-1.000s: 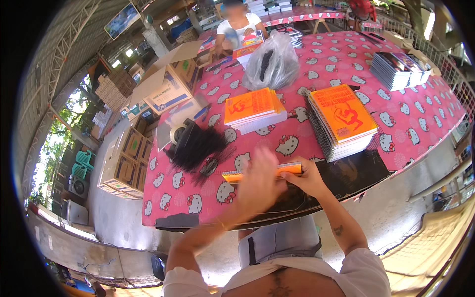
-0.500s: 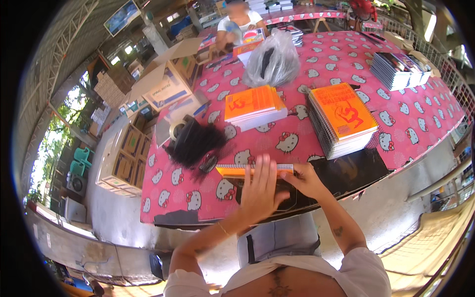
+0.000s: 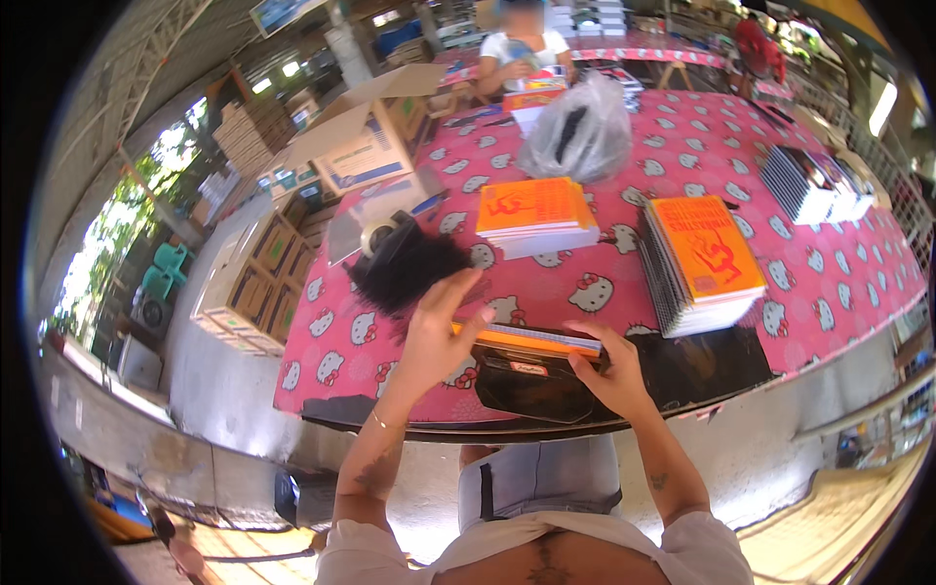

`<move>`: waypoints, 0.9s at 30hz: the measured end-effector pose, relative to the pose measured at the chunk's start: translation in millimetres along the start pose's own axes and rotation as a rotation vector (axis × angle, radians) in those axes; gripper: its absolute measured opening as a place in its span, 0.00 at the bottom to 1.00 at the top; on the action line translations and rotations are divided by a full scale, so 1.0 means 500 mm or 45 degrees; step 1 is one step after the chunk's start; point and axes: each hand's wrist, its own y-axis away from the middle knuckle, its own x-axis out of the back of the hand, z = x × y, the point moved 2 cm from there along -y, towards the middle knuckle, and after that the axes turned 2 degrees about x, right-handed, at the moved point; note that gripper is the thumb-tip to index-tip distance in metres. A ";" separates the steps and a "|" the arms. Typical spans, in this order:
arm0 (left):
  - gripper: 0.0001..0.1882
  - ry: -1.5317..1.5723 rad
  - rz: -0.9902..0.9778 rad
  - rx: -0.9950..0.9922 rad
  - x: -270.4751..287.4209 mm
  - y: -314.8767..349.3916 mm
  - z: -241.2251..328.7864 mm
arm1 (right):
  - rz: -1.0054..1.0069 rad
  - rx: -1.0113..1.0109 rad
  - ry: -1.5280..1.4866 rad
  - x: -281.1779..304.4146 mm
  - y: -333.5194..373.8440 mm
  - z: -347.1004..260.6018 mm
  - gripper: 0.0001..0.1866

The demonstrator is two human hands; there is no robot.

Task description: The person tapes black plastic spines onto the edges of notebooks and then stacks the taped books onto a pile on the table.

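Note:
An orange-covered notebook [image 3: 536,338] with white pages stands on its long edge before me, at the near side of the table. My right hand [image 3: 612,372] grips its right end between thumb and fingers. At its left end is my left hand [image 3: 434,336], fingers stretched and thumb apart, touching the notebook there. Beneath and in front of it lies a dark, flat, glossy piece [image 3: 531,385] with a small label. Just beyond my left hand sits a tangled heap of thin black strands [image 3: 409,268], with a tape roll [image 3: 378,234] at its back.
Behind are a stack of orange notebooks [image 3: 536,210] and a taller spiral-bound stack [image 3: 702,253]. A clear plastic bag [image 3: 577,132], an open carton [image 3: 363,151] and more books [image 3: 814,185] stand around the pink patterned table [image 3: 595,292]. Across it a person [image 3: 522,58] handles something.
My left hand has moved from lying across the middle of the notebook to its left end. The notebook now slopes down to the right. My whole view has shifted.

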 end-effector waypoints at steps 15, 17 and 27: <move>0.16 -0.708 0.120 0.317 -0.054 -0.231 -0.500 | 0.076 0.259 -1.076 -0.008 -0.105 -0.507 0.15; 0.16 -0.805 0.021 0.310 -0.096 -0.282 -0.538 | 0.184 0.074 -0.944 -0.015 -0.128 -0.486 0.12; 0.49 -0.840 -0.311 0.842 -0.301 -0.420 -0.817 | 0.192 0.299 -0.599 0.116 -0.144 -0.139 0.14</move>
